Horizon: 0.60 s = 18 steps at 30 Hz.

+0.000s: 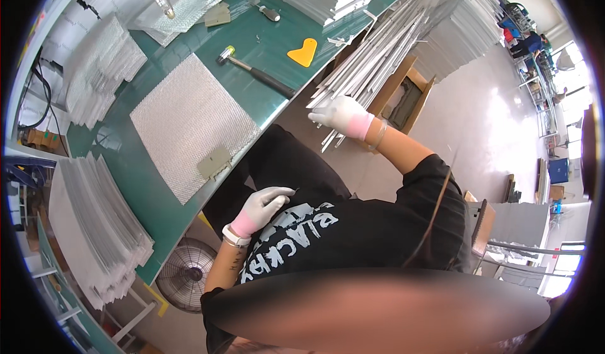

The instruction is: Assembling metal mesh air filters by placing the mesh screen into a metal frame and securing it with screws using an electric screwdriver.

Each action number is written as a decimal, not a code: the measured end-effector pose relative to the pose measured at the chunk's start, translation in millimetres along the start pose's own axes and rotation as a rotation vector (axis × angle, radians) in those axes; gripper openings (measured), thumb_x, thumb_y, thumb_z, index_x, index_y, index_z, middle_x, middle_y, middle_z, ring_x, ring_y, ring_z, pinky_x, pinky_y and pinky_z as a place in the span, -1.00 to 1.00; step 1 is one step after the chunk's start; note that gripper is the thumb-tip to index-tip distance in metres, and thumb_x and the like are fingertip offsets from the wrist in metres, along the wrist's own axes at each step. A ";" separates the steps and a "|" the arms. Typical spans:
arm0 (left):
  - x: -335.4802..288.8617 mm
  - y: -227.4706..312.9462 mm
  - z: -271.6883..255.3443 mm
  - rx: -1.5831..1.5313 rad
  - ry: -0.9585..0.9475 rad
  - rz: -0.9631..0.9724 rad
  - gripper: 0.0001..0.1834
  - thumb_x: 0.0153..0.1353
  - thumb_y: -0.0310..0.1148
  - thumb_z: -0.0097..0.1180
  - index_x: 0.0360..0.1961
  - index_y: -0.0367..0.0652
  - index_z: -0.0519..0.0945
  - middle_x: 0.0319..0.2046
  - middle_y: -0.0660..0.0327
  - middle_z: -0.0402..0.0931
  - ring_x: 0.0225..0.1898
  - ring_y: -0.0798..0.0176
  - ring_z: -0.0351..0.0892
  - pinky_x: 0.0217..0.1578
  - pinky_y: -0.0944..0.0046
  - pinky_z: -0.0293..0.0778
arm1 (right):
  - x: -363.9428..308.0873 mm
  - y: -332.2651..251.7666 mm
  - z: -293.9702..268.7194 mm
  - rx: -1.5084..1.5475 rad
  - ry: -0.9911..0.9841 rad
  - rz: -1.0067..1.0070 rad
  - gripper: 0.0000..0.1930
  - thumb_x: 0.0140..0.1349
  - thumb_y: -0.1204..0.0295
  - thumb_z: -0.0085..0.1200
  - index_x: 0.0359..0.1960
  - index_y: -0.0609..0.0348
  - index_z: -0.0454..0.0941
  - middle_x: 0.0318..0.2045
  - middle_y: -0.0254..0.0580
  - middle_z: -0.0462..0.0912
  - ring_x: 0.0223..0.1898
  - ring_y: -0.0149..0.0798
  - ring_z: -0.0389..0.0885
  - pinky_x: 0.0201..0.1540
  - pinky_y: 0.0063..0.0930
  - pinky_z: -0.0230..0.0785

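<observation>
My left hand (259, 210), in a white glove with a pink cuff, hovers over my lap with its fingers loosely stretched and nothing visible in them. To the right, beyond the bench edge, my right hand (343, 116), gloved the same way, closes over the near ends of a bundle of long, thin silvery strips (372, 61). How many strips it grips is hidden. A square silver mesh panel (189, 124) lies flat on the green bench (145, 193). Upon its near corner rests a small grey-green plate (214, 163).
On the bench lie a hammer (255, 73), a yellow scraper (303, 52) and a screwdriver (270, 13). Stacked mesh sheets (101, 70) stand at the far left; pale panels (94, 228) lean nearer. A cardboard box (408, 98) is beside the strips, a fan (191, 272) under the bench.
</observation>
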<state>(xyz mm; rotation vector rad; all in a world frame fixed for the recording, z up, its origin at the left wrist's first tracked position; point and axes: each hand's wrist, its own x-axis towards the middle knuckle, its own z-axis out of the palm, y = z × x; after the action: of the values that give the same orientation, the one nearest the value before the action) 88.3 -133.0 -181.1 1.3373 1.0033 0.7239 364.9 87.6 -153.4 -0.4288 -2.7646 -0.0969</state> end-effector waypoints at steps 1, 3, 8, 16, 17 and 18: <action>1.6 -11.0 3.0 0.003 -0.003 0.003 -0.70 0.36 -0.39 -0.01 0.03 -0.28 0.59 -0.08 0.16 0.62 -0.16 0.34 0.62 -0.05 0.34 0.51 | 0.9 -2.2 0.2 -0.002 -0.039 -0.032 -0.62 0.01 0.54 0.08 -0.06 0.08 0.60 -0.15 -0.28 0.70 -0.40 -0.23 0.67 -0.42 -0.41 0.53; 7.9 -23.7 9.1 -0.091 0.103 -0.085 -0.70 0.36 -0.40 0.00 0.03 -0.27 0.59 -0.10 0.20 0.61 -0.13 0.39 0.58 -0.02 0.36 0.48 | 14.7 -20.3 -19.2 0.092 0.206 -0.039 -0.67 0.00 0.52 0.11 -0.13 0.10 0.61 -0.19 -0.28 0.71 -0.43 -0.21 0.66 -0.43 -0.35 0.51; 41.7 -49.0 15.5 -0.182 0.217 -0.048 -0.72 0.34 -0.43 0.02 0.02 -0.28 0.59 -0.07 0.22 0.60 -0.11 0.38 0.56 -0.01 0.36 0.46 | 43.1 -63.5 -30.3 0.215 0.160 -0.103 -0.68 -0.01 0.46 0.14 -0.15 0.05 0.61 -0.22 -0.34 0.71 -0.53 -0.24 0.62 -0.51 -0.37 0.45; 90.1 -4.4 24.0 -0.675 0.695 0.256 -0.51 0.50 -0.16 -0.20 0.21 -0.38 0.34 0.13 -0.16 0.43 0.19 -0.01 0.46 0.25 0.08 0.37 | 92.2 -186.4 -13.2 0.488 0.058 -0.122 -0.72 0.11 0.31 0.17 -0.11 -0.02 0.63 -0.31 -0.20 0.68 -0.35 -0.16 0.65 -0.24 -0.31 0.52; 66.6 23.1 10.5 -0.651 0.729 0.160 -0.50 0.50 -0.14 -0.21 0.19 -0.39 0.34 0.11 -0.17 0.44 0.19 -0.05 0.45 0.25 0.05 0.39 | 88.3 -178.1 -29.7 0.529 -0.373 0.002 -0.72 0.13 0.33 0.16 -0.09 -0.03 0.64 -0.25 -0.16 0.69 -0.30 -0.16 0.65 -0.18 -0.33 0.52; 46.4 36.1 4.7 -0.676 0.778 0.299 -0.49 0.48 -0.11 -0.18 0.16 -0.38 0.36 0.08 -0.16 0.46 0.16 -0.07 0.48 0.22 0.01 0.41 | 58.1 -160.9 1.0 1.106 0.181 0.132 -0.76 0.22 0.32 0.15 -0.11 0.07 0.65 -0.21 -0.13 0.70 -0.27 -0.17 0.67 -0.16 -0.40 0.53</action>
<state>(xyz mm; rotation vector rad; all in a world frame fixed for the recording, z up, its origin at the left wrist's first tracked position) 116.5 -89.1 -153.6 0.5947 1.0063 1.7165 263.4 -49.1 -136.9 -0.2539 -2.1575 1.2656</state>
